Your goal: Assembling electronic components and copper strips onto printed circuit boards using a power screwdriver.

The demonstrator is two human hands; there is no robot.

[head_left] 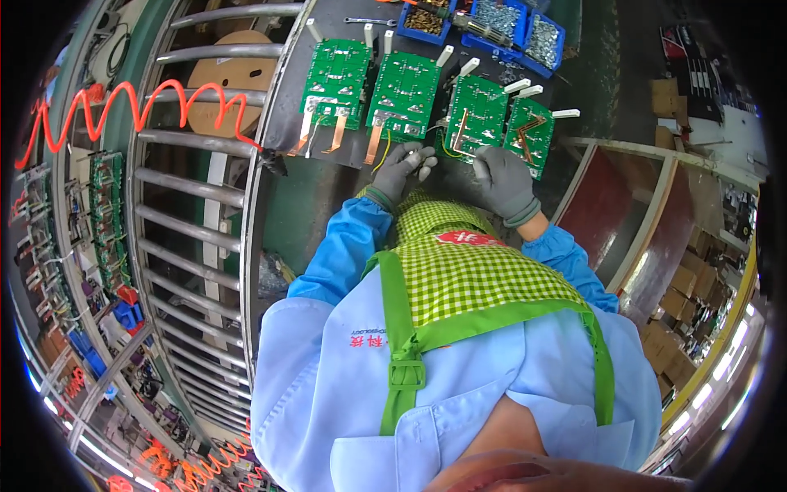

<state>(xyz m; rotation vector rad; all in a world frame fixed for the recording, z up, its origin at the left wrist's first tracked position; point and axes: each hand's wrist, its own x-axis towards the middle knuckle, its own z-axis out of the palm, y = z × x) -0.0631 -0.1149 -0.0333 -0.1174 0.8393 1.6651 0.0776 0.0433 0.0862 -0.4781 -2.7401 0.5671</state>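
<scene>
I see four green boards lying in a row on the dark surface (283, 123). My left hand (402, 168) (in a grey glove) has its fingers together, pinching a small pale part beside a yellow wire (384, 156). My right hand (504, 182) rests on the third board (477, 111), fingers curled; if they grip something I cannot tell. Blue bins (492, 20) of screws stand behind.

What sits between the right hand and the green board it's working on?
Nothing visible. The gloved right hand already rests against the lower edge of the third green board; the left hand pinches a small part beside it.
</scene>
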